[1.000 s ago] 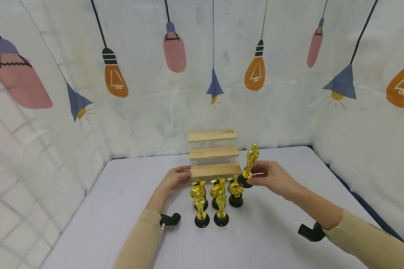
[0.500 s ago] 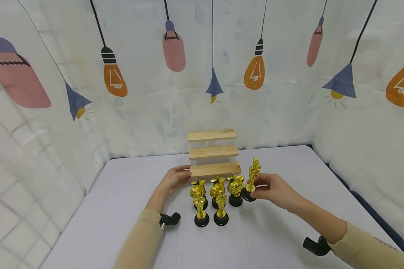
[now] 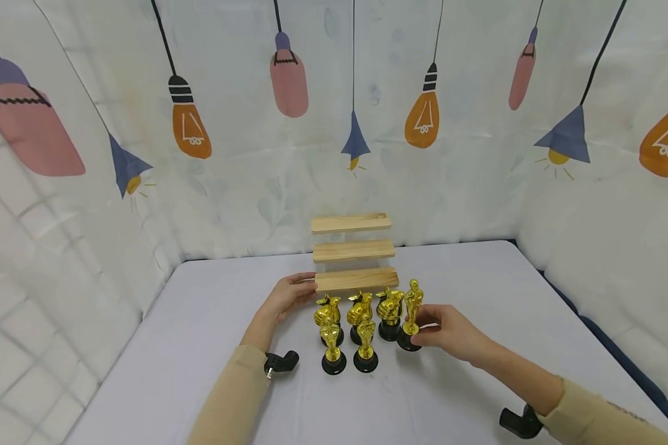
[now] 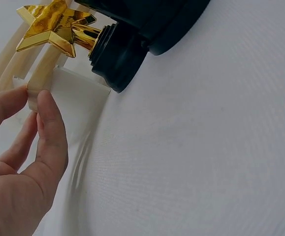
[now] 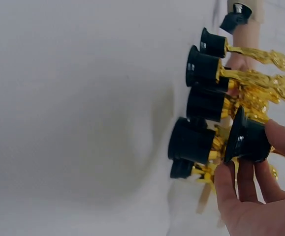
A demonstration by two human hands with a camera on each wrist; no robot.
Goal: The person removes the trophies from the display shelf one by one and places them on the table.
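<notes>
My right hand [image 3: 451,330] holds a gold statuette trophy [image 3: 413,303] by its black base [image 5: 253,140], thumb on one side and fingers on the other. The trophy is upright, low over the table, just right of the other trophies. My left hand [image 3: 291,298] pinches the left end of the lowest plank of a three-tier wooden shelf [image 3: 356,280] between thumb and fingers. Two similar statuettes [image 3: 331,344] stand in front of a row of gold thumbs-up trophies [image 3: 389,307]. In the left wrist view, a gold star trophy [image 4: 53,27] shows beside the plank.
A white cloth covers the table [image 3: 434,395]. Behind the shelf hangs a pale curtain [image 3: 245,198] printed with lamps. Black wrist cameras [image 3: 281,363] sit on both forearms. The standing trophies are packed close together before the shelf.
My right hand has brought the statuette down and toward me, from beside the shelf to the right of the front statuettes. My left hand has stayed at the plank's end.
</notes>
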